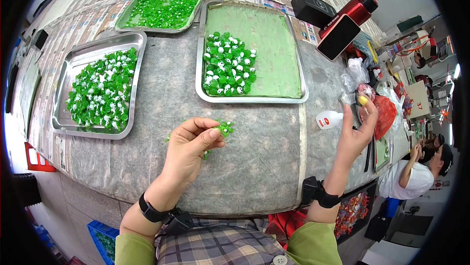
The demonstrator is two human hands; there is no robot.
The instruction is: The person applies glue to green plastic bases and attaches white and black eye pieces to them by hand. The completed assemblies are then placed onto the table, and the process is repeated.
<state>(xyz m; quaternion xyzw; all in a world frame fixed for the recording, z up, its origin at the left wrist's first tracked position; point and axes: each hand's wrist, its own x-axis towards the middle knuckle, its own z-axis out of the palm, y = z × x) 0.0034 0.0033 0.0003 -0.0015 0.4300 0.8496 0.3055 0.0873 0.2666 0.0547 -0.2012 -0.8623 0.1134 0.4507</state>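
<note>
My left hand [188, 147] is closed in a pinch over the grey tabletop. Small green plastic pieces with white dots [226, 128] show right at its fingertips, and a few more green bits peek out around the hand. What lies between the fingers is hidden. My right hand [359, 130] is raised at the right with thumb and fingers apart, a yellow patch on one fingertip. Beside it is a small white bottle [329, 119] with a red label. Ahead, a metal tray [252, 100] with a green lining holds a cluster of green-and-white eyeball-like balls [228, 64].
To the left, a second metal tray [93, 134] carries a heap of similar balls. Farther back stands a tray of small green pieces [164, 3]. A phone [339, 37] leans by a red flask [360, 8] and a black box [313, 9]. A red bag [385, 117] and another person [409, 179] are at right.
</note>
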